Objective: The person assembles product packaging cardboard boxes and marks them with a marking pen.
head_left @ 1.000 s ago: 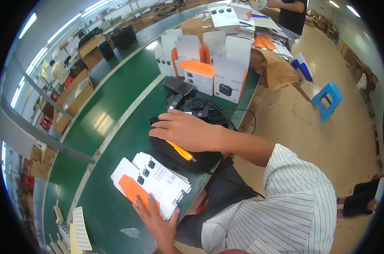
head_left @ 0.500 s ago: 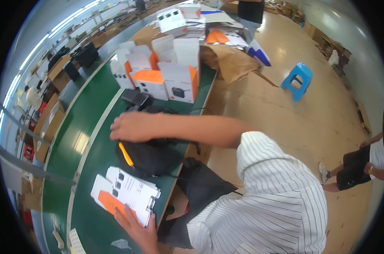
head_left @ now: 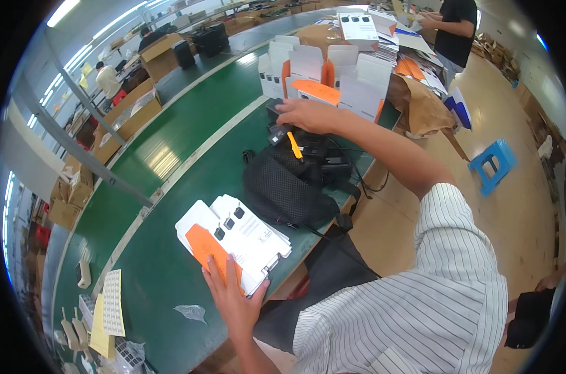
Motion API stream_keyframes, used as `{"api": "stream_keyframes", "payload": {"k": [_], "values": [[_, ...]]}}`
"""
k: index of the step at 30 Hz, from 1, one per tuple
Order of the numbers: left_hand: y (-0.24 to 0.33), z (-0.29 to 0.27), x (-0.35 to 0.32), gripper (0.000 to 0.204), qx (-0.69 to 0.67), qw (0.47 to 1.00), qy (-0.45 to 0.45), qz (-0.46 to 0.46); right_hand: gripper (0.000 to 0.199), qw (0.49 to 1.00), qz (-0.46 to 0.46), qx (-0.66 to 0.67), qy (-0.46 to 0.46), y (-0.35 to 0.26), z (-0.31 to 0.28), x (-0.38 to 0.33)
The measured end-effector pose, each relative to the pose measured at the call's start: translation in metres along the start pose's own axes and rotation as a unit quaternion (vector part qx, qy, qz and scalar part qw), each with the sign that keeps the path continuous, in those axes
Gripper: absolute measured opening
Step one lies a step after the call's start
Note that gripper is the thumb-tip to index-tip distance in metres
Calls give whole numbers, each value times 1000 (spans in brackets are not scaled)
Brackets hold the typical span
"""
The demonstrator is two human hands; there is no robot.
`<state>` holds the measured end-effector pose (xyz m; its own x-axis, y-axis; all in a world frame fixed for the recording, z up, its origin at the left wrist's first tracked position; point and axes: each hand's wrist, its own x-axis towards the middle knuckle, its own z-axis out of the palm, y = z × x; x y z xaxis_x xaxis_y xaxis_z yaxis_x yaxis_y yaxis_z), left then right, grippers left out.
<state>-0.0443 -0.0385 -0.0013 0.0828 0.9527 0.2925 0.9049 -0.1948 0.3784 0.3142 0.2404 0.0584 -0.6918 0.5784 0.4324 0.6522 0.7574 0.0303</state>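
Observation:
My left hand [head_left: 232, 294] lies with spread fingers on the near edge of a stack of flat, folded white-and-orange cartons [head_left: 258, 240]. My right hand [head_left: 309, 116] reaches across the table, its fingers bent round a black box-shaped device [head_left: 274, 110]. A second black device [head_left: 279, 134] lies just below that hand. Between my hands is a black mesh bag [head_left: 283, 187], with a slim yellow tool [head_left: 295, 147] on top; its exact kind is unclear. Black cables [head_left: 364, 181] trail off the bag's right side.
Open white-and-orange cartons [head_left: 364, 93] stand beyond my right hand, with piled flat cartons [head_left: 382, 47] behind. Label sheets [head_left: 113, 302] and a clear plastic scrap [head_left: 190, 313] lie at the near left. A blue stool [head_left: 492, 165] stands right; a co-worker [head_left: 454, 37] stands far right.
My right hand has moved away from above the bag, farther along the table to the black device. My left hand stays on the carton stack. The whole view has swung left.

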Motion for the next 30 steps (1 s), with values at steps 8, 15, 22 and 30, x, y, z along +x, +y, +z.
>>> {"api": "stream_keyframes", "payload": {"k": [8,15,22,30], "values": [[3,0,4,92,-2,1000,1,-4,22,991,97,73,51,-21,-12,2],[2,0,6,90,-13,1000,3,-6,21,991,119,22,-64,-47,6,-11],[4,-12,9,84,-8,1000,-5,-9,31,951,198,232,43,-65,-16,58],[3,-13,8,89,-51,998,4,-32,26,984,87,150,-33,-72,110,147]]}}
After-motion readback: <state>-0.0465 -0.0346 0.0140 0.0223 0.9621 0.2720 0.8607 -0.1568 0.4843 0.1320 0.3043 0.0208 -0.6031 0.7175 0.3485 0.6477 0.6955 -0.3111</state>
